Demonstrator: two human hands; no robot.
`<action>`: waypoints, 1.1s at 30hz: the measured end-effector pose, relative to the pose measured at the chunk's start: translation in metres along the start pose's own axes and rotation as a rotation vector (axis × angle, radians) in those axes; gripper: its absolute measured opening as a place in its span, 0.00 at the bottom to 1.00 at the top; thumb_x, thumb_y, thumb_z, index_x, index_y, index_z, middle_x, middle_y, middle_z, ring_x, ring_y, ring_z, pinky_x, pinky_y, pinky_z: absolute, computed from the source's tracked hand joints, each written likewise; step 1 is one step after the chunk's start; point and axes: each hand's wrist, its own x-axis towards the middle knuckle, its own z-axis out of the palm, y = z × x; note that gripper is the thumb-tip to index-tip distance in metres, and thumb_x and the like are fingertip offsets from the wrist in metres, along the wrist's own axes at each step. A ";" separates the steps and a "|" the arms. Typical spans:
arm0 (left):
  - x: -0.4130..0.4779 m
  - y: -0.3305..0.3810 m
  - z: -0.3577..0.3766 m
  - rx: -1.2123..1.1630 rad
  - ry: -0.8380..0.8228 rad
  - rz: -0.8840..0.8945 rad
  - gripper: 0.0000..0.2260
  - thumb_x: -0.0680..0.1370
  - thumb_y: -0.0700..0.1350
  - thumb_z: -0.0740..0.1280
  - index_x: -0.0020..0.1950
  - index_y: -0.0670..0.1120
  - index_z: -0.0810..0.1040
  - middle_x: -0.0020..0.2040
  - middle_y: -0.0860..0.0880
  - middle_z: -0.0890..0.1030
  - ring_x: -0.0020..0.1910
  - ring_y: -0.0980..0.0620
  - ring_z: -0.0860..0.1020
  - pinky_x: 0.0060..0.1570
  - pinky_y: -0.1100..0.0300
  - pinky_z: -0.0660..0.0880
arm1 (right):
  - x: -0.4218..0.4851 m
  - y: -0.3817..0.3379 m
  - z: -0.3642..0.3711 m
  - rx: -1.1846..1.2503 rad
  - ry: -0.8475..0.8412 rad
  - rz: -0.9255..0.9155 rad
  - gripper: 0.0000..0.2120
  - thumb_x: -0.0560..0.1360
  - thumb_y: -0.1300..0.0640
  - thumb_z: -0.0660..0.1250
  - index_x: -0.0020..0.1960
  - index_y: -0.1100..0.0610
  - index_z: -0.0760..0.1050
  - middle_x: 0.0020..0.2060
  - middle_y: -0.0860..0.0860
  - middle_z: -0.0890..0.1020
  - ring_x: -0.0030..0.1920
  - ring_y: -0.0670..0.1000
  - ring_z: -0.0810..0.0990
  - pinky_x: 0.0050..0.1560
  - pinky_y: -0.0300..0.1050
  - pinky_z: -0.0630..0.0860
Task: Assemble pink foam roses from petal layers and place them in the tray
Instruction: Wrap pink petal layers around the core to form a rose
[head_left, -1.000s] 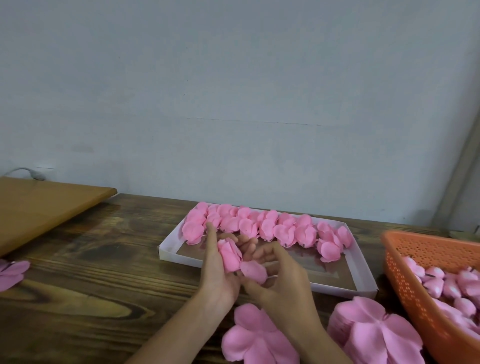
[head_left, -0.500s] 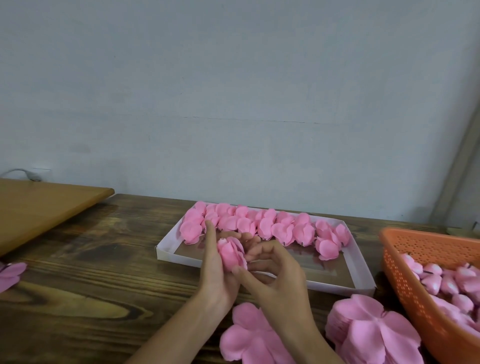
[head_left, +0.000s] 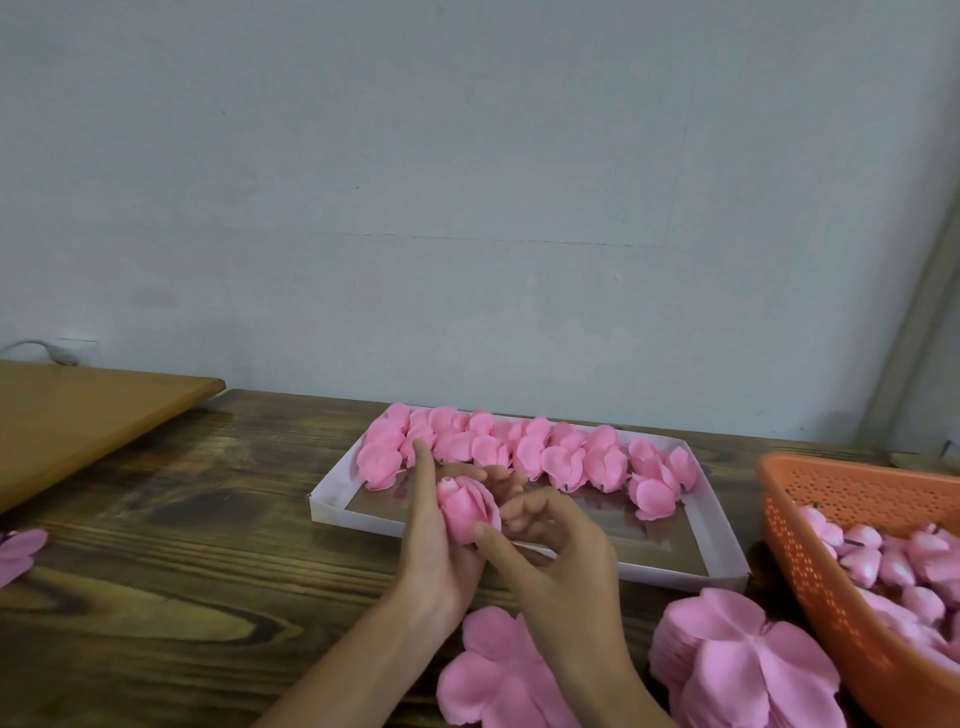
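- Cupped in my left hand (head_left: 436, 561) sits the half-built rose (head_left: 465, 506). Palm and curled fingers wrap its back and side, and the index finger stands straight up along its left flank.
- My right hand (head_left: 566, 561) closes on it from the front. The thumb presses the lower edge of the outer petal and the other fingers curl in behind (how many of them touch foam I cannot tell).
- The rose is matte pink foam, a tight paler core at the top with smooth, rounded petals wrapped about it. I hold it over the near left part of the tray (head_left: 675, 571).
- That tray is a shallow white rectangle with thin walls and a glossy brown floor. The finished roses (head_left: 519, 452) lie crowded in a band along its far side.
- A flat petal layer (head_left: 498, 675) with soft, lobed edges lies on the table beneath my wrists. Just right of it is a thick stack of petal layers (head_left: 743, 670).
- At the right edge an orange plastic basket (head_left: 810, 571) with a perforated wall holds small pink buds (head_left: 883, 561).
- All of it rests on a dark wooden table (head_left: 182, 571) with a bold grain, and a lighter, smoother board (head_left: 78, 415) sits at the far left.
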 end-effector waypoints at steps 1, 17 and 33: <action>0.000 0.000 0.001 0.002 0.002 -0.004 0.30 0.72 0.72 0.67 0.33 0.46 0.84 0.42 0.41 0.86 0.44 0.43 0.87 0.41 0.51 0.85 | 0.001 0.000 0.000 -0.002 -0.008 0.010 0.11 0.67 0.60 0.83 0.39 0.55 0.80 0.37 0.49 0.84 0.40 0.49 0.84 0.40 0.32 0.77; -0.004 0.005 0.004 0.035 0.029 -0.043 0.30 0.76 0.72 0.64 0.32 0.46 0.77 0.30 0.48 0.74 0.27 0.52 0.74 0.30 0.57 0.75 | 0.002 0.008 -0.003 -0.038 -0.145 0.036 0.15 0.70 0.73 0.73 0.45 0.54 0.85 0.45 0.47 0.87 0.45 0.49 0.87 0.43 0.39 0.82; -0.006 -0.003 0.002 0.263 -0.247 0.032 0.28 0.69 0.69 0.76 0.42 0.43 0.80 0.34 0.43 0.77 0.34 0.47 0.78 0.36 0.55 0.77 | 0.012 0.025 -0.013 -0.469 0.020 -0.333 0.15 0.64 0.55 0.84 0.40 0.46 0.77 0.38 0.42 0.78 0.35 0.43 0.78 0.35 0.30 0.70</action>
